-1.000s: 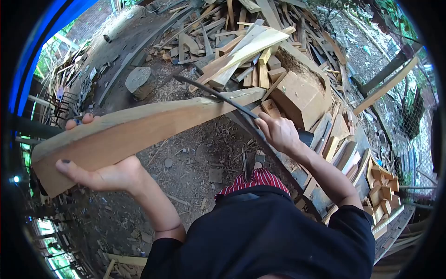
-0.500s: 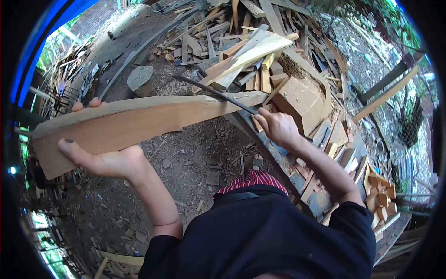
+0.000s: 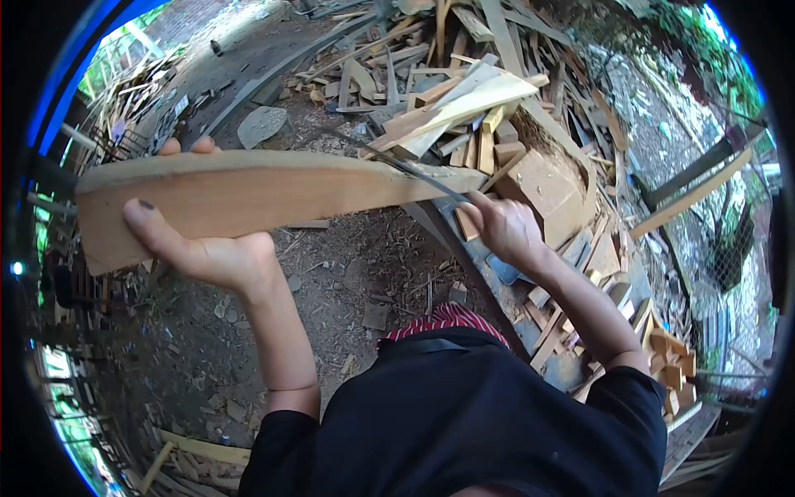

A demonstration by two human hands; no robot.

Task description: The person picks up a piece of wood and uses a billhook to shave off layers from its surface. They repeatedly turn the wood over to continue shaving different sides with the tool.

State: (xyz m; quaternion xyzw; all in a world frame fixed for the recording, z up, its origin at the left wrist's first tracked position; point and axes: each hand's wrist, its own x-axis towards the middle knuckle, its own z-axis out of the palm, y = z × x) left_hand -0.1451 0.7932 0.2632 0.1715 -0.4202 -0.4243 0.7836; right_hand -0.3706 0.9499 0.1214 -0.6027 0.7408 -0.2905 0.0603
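A tapered wooden board (image 3: 248, 195) stretches across the view, wide on the left and narrow on the right. My left hand (image 3: 203, 253) grips its wide end from below, thumb against the near face and fingertips over the upper edge. The narrow end lies over the work surface beside the wood pile. My right hand (image 3: 507, 228) is closed around the handle end of a long, thin dark blade (image 3: 418, 171), machete-like and seen nearly edge-on. The blade crosses the board's upper edge near the narrow end, its far part blurred.
Behind the board lies a heap of wood offcuts (image 3: 464, 108). A large wood block (image 3: 542, 195) stands just past my right hand. Further pieces cover the bench (image 3: 517, 319) at right. A cut stump (image 3: 262, 126) sits on the chip-strewn ground (image 3: 339, 282).
The board's wide end has risen with my left hand, so the board lies closer to level. The blade still crosses near the narrow end, its far part now more blurred.
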